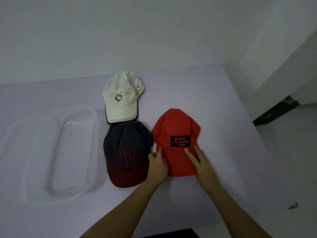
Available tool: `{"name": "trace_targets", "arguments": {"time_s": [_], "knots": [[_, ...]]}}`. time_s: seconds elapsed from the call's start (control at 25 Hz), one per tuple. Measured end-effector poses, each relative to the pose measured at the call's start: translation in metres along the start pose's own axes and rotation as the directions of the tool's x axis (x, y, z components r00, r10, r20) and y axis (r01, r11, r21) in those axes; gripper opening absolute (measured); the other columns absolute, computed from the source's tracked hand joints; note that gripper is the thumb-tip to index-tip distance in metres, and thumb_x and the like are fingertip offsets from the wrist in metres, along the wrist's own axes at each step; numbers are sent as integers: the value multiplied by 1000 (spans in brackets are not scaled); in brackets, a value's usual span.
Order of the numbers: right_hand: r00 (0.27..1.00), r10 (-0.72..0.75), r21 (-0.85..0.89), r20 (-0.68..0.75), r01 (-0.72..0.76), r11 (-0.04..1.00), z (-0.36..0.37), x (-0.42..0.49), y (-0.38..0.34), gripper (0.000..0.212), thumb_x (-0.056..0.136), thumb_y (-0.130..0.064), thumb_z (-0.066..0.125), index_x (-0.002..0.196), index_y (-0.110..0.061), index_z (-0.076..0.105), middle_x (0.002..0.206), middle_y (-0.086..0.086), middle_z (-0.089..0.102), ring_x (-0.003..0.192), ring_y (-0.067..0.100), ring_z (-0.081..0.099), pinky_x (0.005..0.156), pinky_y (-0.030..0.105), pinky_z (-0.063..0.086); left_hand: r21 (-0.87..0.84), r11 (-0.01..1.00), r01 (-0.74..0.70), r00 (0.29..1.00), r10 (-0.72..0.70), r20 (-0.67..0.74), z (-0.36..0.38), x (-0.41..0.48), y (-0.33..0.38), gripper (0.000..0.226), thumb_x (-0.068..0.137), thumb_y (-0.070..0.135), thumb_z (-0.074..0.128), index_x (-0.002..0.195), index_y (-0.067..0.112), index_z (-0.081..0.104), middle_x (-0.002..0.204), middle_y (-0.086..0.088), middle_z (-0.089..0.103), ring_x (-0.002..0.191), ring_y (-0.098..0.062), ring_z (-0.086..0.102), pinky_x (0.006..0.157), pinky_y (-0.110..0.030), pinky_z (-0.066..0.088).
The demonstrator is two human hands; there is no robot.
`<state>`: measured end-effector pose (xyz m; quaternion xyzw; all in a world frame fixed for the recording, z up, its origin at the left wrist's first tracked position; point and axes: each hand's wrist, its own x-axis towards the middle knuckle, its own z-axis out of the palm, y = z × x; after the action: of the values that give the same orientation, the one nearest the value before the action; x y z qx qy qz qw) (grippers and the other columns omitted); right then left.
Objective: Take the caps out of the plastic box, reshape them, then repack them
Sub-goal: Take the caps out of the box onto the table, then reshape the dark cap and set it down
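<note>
**A:** Head view, left to right: a clear plastic box [75, 152] sits emptied on the pale desk [223, 117], what looks like its lid [22, 152] lying just beside it.

**B:** And the caps?

**A:** Out. A navy cap with a maroon brim [127, 152] lies beside the box, a cream cap [121, 98] just beyond it, probably parked for repacking.

**B:** The hands?

**A:** The left hand [157, 163] pinches the red cap [176, 134] at its edge; the right hand [202, 162] lies flat on it, grip released, seemingly smoothing its shape.
</note>
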<state>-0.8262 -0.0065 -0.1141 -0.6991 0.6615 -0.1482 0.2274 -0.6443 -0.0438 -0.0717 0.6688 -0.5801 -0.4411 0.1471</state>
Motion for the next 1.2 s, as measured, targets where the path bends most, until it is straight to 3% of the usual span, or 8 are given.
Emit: {"name": "trace_targets", "arguments": {"time_s": [0.32,0.52,0.72,0.84,0.96,1.04,1.12,1.2], "knots": [[999,5,-54,33,-3,999,3,-1,9,94,86,15,42,142,-50,4,157,1,4,145,32,7,111,43,20,278,945,-171,981,137,138,-6,-10,-11,59,92,-2,33,147,1,12,144,-25,36,118,-34,50,96,-31,41],[996,29,-111,84,-19,994,-9,-7,-8,118,64,23,44,142,-45,-13,154,2,-8,144,33,1,108,42,33,39,944,-328,945,327,17,-48,-52,-40,53,91,-1,44,142,8,34,140,-8,48,127,-17,48,97,5,20],[994,-105,-46,-4,105,993,18,-23,-82,96,61,5,50,149,-14,15,156,9,17,145,22,10,112,39,25,85,942,-325,934,334,-126,-85,-69,-101,83,81,6,54,147,20,6,152,7,13,139,-7,16,115,-21,16],[980,-156,13,124,155,988,47,-15,-125,88,73,-2,47,146,-16,0,156,-1,-3,145,12,-3,118,30,18,252,928,-275,948,305,-92,-85,-60,-122,95,79,4,54,141,16,-16,152,-2,-20,142,-17,-12,114,-26,-1],[967,-135,30,217,132,991,62,1,-145,90,80,-5,53,147,-14,-7,152,-6,-16,146,14,-1,117,29,21,359,907,-222,972,234,8,-81,-54,-129,90,86,8,47,136,14,-28,148,-9,-29,137,-25,-25,120,-40,6],[967,-98,35,237,93,995,64,4,-150,91,80,-6,56,148,-11,-5,154,-5,-16,146,16,9,114,22,24,405,891,-205,976,218,15,-81,-52,-128,95,89,9,49,136,19,-33,154,-19,-14,137,-31,-19,118,-45,18],[968,-75,37,239,68,997,66,1,-154,91,81,-7,56,148,-11,-5,157,0,-13,144,17,15,110,20,24,466,846,-259,953,303,-20,-80,-50,-128,114,80,10,67,142,24,-28,150,-32,20,139,-44,17,103,-49,40],[967,-68,24,245,64,998,67,-4,-159,90,83,-7,56,148,-12,-6,157,1,-15,144,17,14,111,21,25,571,772,-279,944,329,17,-79,-48,-131,131,60,17,85,148,20,-12,131,-36,49,116,-50,52,78,-46,55]]}}
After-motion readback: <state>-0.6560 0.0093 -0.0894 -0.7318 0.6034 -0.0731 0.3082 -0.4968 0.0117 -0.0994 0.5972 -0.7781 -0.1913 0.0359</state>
